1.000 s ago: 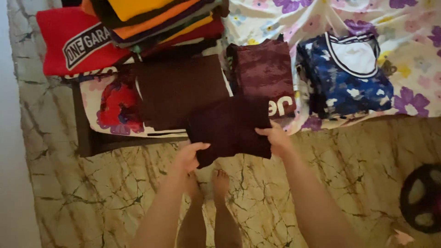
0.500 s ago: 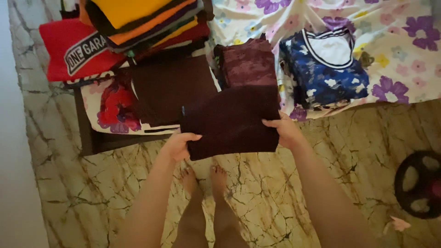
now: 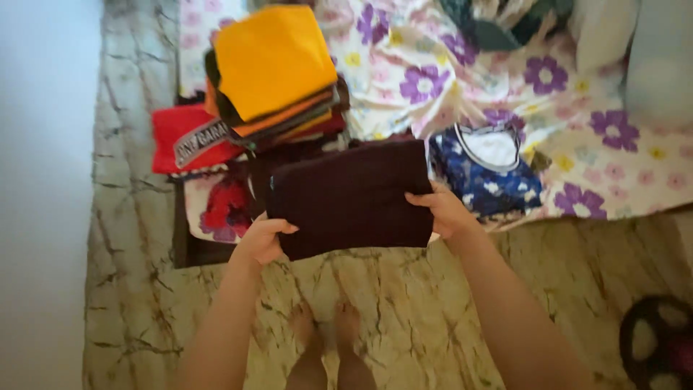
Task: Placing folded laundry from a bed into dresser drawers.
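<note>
I hold a folded dark maroon garment (image 3: 350, 195) flat in the air at the bed's edge. My left hand (image 3: 263, 238) grips its lower left corner and my right hand (image 3: 442, 211) grips its right edge. Behind it on the bed stands a stack of folded clothes with an orange-yellow piece on top (image 3: 271, 61). A red garment with a printed band (image 3: 189, 139) lies left of the stack. A folded blue patterned garment with a white collar (image 3: 491, 170) lies to the right.
The bed carries a white sheet with purple flowers (image 3: 577, 115). Marbled floor tiles (image 3: 404, 310) are underfoot, with my bare feet (image 3: 328, 332) below the garment. A dark round object (image 3: 660, 343) sits at the lower right. A wall (image 3: 43, 180) runs along the left.
I have lifted the maroon garment higher, so it covers the maroon pieces on the bed. The camera has tilted up, showing more of the bed and the stack's top.
</note>
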